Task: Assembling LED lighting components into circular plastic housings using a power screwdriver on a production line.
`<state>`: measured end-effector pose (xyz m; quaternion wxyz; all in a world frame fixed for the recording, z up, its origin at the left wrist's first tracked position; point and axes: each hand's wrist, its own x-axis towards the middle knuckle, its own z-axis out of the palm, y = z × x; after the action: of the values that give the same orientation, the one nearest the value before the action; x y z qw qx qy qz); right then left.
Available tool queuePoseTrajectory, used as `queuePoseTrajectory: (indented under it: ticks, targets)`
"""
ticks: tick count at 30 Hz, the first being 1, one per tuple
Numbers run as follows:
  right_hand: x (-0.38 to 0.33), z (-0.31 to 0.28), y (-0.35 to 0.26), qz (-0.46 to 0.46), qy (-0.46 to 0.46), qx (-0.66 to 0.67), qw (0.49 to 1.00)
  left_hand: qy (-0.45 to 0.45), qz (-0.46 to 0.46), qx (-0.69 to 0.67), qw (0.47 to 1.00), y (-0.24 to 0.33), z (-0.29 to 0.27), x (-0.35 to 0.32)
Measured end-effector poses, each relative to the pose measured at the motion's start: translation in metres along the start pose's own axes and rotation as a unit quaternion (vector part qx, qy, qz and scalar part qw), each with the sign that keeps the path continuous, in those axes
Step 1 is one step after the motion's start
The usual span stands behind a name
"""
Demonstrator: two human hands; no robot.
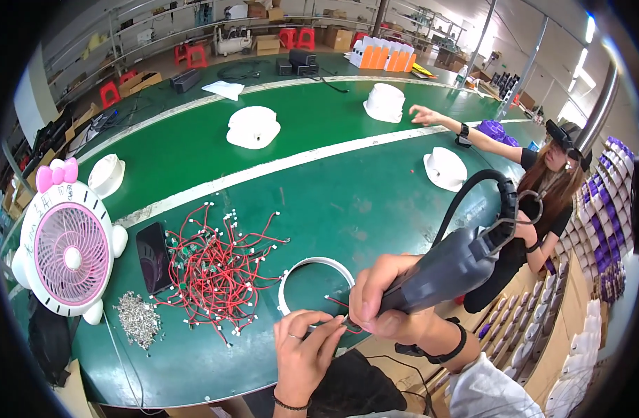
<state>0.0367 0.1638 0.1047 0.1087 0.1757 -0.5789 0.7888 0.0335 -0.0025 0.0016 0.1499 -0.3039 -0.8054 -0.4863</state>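
My right hand [385, 292] is wrapped round a dark electric screwdriver [441, 272], which hangs from a metal hook and has a black cord. The tool's tip end is hidden by my fingers. My left hand [302, 355] pinches something small at the near side of a white plastic ring [316, 260]. What lies between its fingertips is too small to make out; a short red wire shows beside them. Left of the ring lies a tangled heap of red wires [218, 279] with white connectors. Beyond it is a pile of small metal screws [138, 320].
A black flat case [152, 258] and a pink-and-white fan [72, 258] stand at the left. White round housings [253, 127] sit along the green belt [312, 129]. At the right, a co-worker's hand [424, 116] reaches over the belt. Racks of white and purple parts [598, 230] stand behind.
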Motion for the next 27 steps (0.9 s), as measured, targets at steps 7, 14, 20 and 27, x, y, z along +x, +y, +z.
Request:
queuePoseTrajectory:
  ticks: [7, 14, 20, 27]
  targets:
    - [-0.003, -0.002, -0.006, 0.016, -0.028, 0.008, 0.999, -0.005, -0.003, -0.001, 1.000, 0.003, -0.002, 0.001]
    - [-0.003, -0.001, -0.007, 0.025, 0.006, 0.052, 0.998, -0.008, -0.004, -0.002, 1.000, 0.003, 0.000, 0.001]
    - [0.006, -0.012, -0.009, -0.023, -0.110, -0.104, 0.988, -0.003, -0.009, 0.000, 1.000, 0.004, -0.003, 0.002]
    - [0.004, 0.000, -0.012, -0.014, -0.073, -0.103, 0.992, 0.002, -0.007, -0.007, 1.000, 0.001, -0.001, 0.001]
